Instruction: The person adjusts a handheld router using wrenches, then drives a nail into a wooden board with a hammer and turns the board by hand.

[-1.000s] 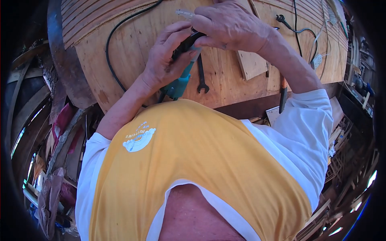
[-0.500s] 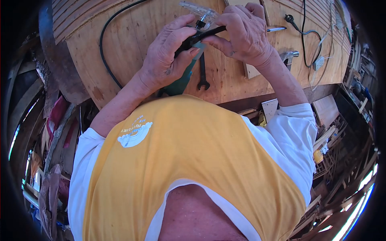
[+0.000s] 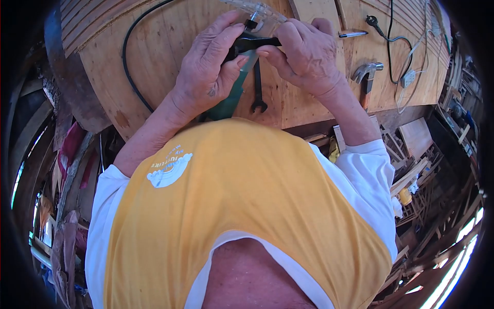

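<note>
A green power tool (image 3: 230, 103) with a black upper part and a clear plastic piece (image 3: 260, 11) at its far end lies between my chest and the wooden worktop. My left hand (image 3: 210, 64) is wrapped round the black upper part. In my right hand (image 3: 309, 56) the thumb and fingers pinch the end of a black wrench (image 3: 262, 42), whose other end runs to the black part by my left fingers. An open-ended wrench (image 3: 258, 92) lies on the worktop beside the tool. What the black wrench's far end touches is hidden.
The wooden worktop (image 3: 154, 59) carries a black cable at the left. A pen (image 3: 353, 34), a hammer (image 3: 367, 82), a black plug (image 3: 372, 21) and a white socket block (image 3: 408, 78) lie at the right. Wood scraps (image 3: 411, 177) are heaped below the right edge.
My right hand has moved lower and slightly right, baring more of the black wrench and clear piece. The pen and hammer now show fully. The view has shifted a little.
</note>
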`<state>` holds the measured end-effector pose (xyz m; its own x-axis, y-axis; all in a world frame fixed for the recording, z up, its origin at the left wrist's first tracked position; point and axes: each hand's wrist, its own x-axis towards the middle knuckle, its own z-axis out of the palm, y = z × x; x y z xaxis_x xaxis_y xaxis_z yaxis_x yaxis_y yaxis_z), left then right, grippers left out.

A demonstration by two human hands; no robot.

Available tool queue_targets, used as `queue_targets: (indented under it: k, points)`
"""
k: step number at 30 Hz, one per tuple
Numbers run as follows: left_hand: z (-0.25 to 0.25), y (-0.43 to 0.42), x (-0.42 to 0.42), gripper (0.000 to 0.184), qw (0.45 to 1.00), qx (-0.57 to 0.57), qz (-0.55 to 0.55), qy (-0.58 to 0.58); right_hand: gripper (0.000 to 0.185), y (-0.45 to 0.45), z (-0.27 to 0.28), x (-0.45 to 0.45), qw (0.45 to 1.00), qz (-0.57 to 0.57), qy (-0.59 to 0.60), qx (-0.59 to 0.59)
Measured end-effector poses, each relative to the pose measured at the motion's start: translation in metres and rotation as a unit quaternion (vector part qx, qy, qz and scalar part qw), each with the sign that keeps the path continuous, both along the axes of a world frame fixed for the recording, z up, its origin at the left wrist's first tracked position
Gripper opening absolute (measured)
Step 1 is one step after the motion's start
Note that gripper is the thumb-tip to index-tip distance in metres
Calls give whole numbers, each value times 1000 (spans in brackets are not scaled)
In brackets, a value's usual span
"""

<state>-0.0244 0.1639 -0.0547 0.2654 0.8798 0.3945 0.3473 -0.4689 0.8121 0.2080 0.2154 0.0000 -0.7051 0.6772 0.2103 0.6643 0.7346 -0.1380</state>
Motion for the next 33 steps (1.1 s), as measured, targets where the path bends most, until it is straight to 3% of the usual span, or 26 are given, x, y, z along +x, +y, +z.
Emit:
queue_targets:
  k: [3, 10, 16, 24, 30, 33]
  points:
    - [0, -5, 7, 50, 994, -54, 8, -93, 45, 20, 20, -5, 999, 46, -3, 1]
    - [-5, -2, -2, 57, 1000, 14, -6, -27, 42, 69, 52, -27, 977, 201, -36, -56]
    - [1, -5, -1, 56, 1000, 11, 8, 0, 49, 61, 29, -19, 981, 125, 52, -136]
    - [-8, -7, 3, 56, 1000, 13, 12, -1, 52, 31, 37, -16, 993, 11, -15, -114]
    - [-3, -6, 4, 53, 1000, -7, 21, -9, 48, 18, 39, -23, 992, -43, 29, -119]
    - [14, -1, -7, 49, 999, -1, -15, 49, 44, 1, 19, -18, 993, -54, 46, -99]
